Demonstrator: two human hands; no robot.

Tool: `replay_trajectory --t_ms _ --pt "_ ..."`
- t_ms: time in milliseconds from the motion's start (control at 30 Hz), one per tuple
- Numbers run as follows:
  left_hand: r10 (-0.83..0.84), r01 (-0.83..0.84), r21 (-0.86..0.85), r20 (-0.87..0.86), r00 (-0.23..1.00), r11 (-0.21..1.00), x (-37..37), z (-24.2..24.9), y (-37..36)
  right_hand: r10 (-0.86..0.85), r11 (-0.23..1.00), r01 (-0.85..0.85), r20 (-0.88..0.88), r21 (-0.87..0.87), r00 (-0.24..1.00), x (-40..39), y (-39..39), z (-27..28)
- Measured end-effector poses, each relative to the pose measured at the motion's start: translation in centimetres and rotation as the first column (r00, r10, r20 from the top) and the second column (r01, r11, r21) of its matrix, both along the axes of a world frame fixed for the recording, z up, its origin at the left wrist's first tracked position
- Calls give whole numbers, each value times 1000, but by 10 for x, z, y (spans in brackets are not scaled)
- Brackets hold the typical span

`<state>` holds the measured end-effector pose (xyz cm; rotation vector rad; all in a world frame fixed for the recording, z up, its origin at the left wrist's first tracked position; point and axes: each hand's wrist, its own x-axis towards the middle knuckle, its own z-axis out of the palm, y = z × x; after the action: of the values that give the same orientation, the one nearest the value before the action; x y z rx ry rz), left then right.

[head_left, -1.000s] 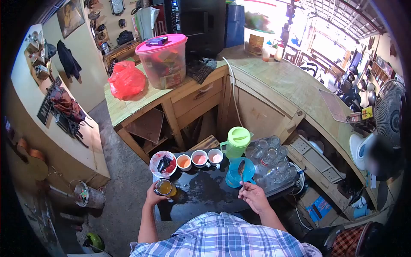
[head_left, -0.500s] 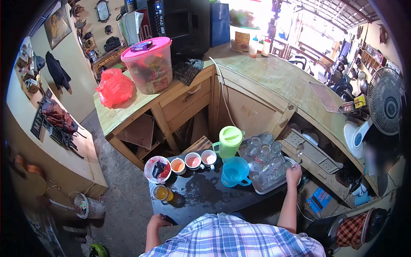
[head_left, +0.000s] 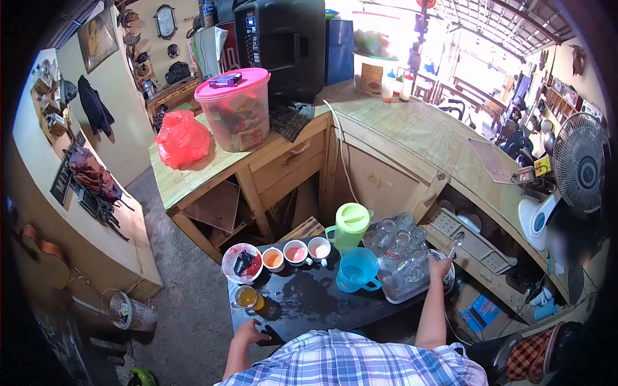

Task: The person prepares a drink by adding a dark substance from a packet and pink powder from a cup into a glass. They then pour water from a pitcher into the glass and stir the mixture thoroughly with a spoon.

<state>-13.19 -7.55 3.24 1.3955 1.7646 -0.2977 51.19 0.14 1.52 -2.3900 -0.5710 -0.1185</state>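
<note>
Amber glass [head_left: 247, 297] now released; left grip [head_left: 250, 330] apart at bench's [head_left: 302, 321] near-left corner. Right grip [head_left: 440, 264] clamped on spoon [head_left: 458, 238], by tray's [head_left: 404, 293] right edge.

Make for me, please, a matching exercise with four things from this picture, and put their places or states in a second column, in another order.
1. spoon
2. green pitcher
3. red plastic bag
4. glass of amber drink

A. on the wooden counter, beside the tub with a pink lid
B. on the dark table, near the left hand
C. held in the fingers of the right hand
D. standing upright, its lid on

Right pairs: 1-C, 2-D, 3-A, 4-B
</note>
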Motion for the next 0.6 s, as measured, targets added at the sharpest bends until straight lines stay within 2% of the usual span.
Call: replay_trajectory --t_ms 100,200,267,300,367,400,467,500,533,567,600 --pt "4 -5 6 15 1000 1000 0 -2 1 21 999 -23 -83 -24 996 3 6 3" --pt "-18 18 19 6 1000 1000 6 7 3 -18 996 12 -68 -87 998 35 17 -35" --pt "-32 32 30 -2 999 999 11 14 4 12 985 -83 -430 -148 903 59 23 -54" --pt "-26 25 26 40 999 999 13 16 5 13 985 -85 -431 -148 902 44 22 -22" --pt "-19 17 26 81 996 1000 18 20 10 -19 980 -98 -578 -170 816 -17 6 71" --pt "-19 18 18 88 996 1000 20 24 12 -37 991 -24 -440 -133 897 -2 8 39" --pt "-20 18 13 95 995 1000 22 32 15 -36 998 8 -440 -66 897 27 3 -10" --pt "2 -3 9 106 994 1000 23 35 16 -40 999 42 -440 -5 897 34 2 -18" --pt "24 -24 4 119 993 1000 24 36 16 -9 998 40 -529 48 848 -4 -13 39" --pt "23 -24 5 121 992 1000 24 35 18 -9 998 41 -528 49 849 7 -17 25" --pt "0 -3 23 130 992 1000 24 34 18 8 998 18 -397 62 918 29 -25 -6"
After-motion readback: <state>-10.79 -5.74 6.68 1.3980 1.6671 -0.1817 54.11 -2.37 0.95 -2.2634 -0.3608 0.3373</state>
